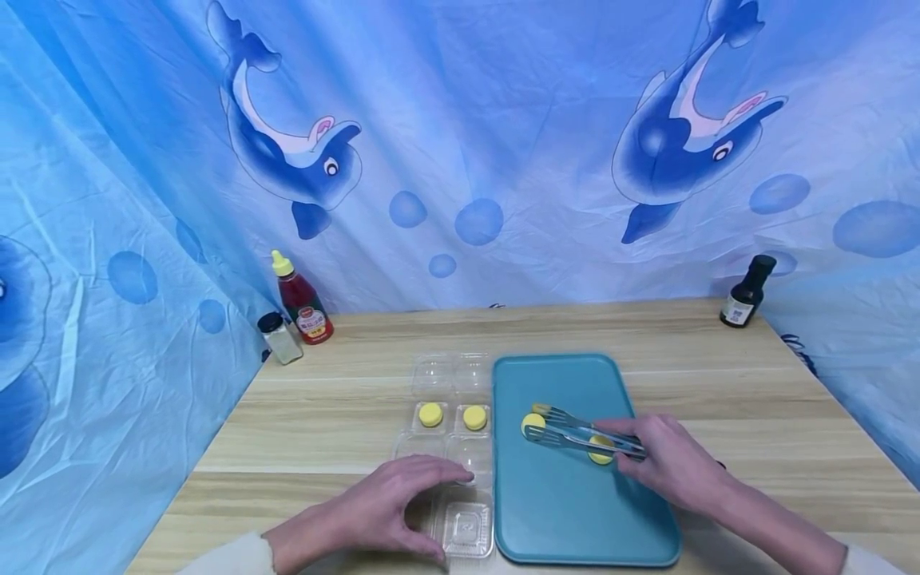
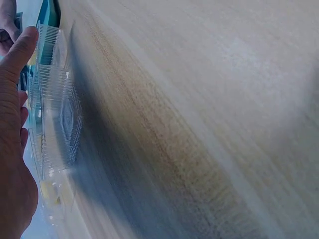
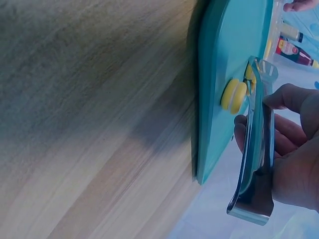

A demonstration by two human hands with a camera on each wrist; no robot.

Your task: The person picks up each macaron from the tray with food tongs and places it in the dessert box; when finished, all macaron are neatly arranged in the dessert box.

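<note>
My right hand (image 1: 672, 463) grips metal food tongs (image 1: 575, 431) over the teal tray (image 1: 568, 511). The slotted tips are spread around a yellow macaron (image 1: 533, 424), and part of another yellow one shows by the upper tip. Below the tongs' arms sits one more macaron (image 1: 601, 455); the right wrist view shows its pale filling (image 3: 233, 96). My left hand (image 1: 391, 503) rests at the near left side of a clear plastic container (image 1: 469, 529), thumb and fingers spread along its edge. Two compartments hold a yellow macaron each, left (image 1: 430, 414) and right (image 1: 474, 418).
A red sauce bottle (image 1: 305, 307) and a black-capped shaker (image 1: 280, 339) stand at the table's back left. At the back right is a dark bottle (image 1: 747, 292). A blue dolphin-print curtain (image 1: 532, 160) hangs behind the wooden table (image 1: 345, 399).
</note>
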